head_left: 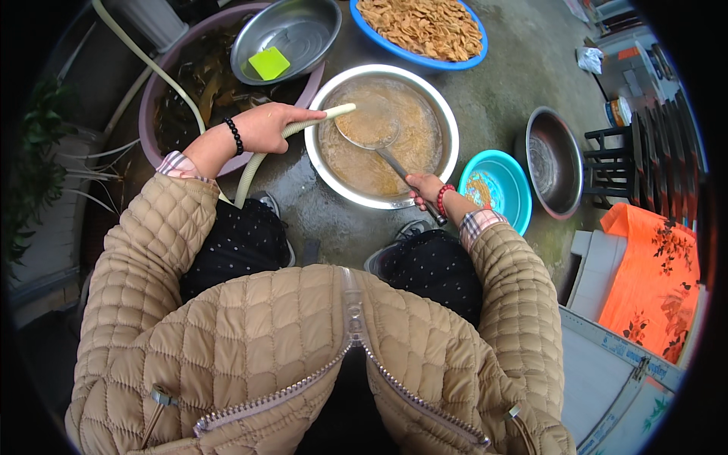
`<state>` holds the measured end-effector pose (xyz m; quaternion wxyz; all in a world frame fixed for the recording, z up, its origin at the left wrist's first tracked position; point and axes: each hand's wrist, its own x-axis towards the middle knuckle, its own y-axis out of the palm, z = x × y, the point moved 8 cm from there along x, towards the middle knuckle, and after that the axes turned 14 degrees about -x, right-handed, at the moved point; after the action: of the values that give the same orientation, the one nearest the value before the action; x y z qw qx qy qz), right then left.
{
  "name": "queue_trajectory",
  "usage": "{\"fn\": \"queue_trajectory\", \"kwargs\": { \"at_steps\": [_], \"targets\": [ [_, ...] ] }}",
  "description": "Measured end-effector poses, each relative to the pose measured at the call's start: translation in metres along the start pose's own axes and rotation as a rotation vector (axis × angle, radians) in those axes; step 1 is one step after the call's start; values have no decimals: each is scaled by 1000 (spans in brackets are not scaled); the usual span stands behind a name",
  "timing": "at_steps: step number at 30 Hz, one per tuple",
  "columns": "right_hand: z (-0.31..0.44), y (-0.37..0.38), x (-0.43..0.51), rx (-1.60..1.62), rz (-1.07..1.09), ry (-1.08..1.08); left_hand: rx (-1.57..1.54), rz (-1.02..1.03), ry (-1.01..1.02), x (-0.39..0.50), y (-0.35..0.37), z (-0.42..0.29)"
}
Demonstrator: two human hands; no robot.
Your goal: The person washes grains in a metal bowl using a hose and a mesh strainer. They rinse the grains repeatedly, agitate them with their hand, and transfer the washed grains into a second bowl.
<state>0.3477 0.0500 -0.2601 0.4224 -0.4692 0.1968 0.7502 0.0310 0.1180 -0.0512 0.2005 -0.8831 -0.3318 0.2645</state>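
Observation:
My left hand (264, 128) grips a pale ribbed hose (310, 123), index finger laid along it. The hose's open end reaches over the rim of a wide steel basin (449, 145) on the ground in front of me. Cloudy brownish water (350, 170) fills much of the basin, with small tan bits in it. My right hand (426, 190) is closed around the handle of a round, long-handled strainer (369, 126). Its head rests at the water's surface, close below the hose end. What the strainer holds is hard to make out.
A mauve tub (149, 133) of dark wet strips stands left, with a steel bowl (310, 28) over its edge holding a green square (269, 63). Beyond is a blue basin (421, 58) of brown flakes (424, 25). Right are a turquoise basin (515, 199), a metal basin (549, 162) and stacked stools (648, 159).

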Motion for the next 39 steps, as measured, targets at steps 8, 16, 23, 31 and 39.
{"fn": "queue_trajectory", "kwargs": {
  "at_steps": [8, 16, 23, 31, 39],
  "targets": [
    [7, -90, 6, -498, -623, -128, 41, -38, 65, 1, -2, 4],
    [-7, -130, -44, -1128, -675, -76, -35, -2, -124, 1, -7, 11],
    [-36, -69, -16, -591, -355, -11, 18, -79, 88, -3, -13, 1],
    [-15, 7, -4, -69, -85, 18, -17, 2, -52, -4, -9, 11],
    [-1, -10, 8, -91, -283, -77, -47, 0, -99, -7, -11, 15]
  ]
}}
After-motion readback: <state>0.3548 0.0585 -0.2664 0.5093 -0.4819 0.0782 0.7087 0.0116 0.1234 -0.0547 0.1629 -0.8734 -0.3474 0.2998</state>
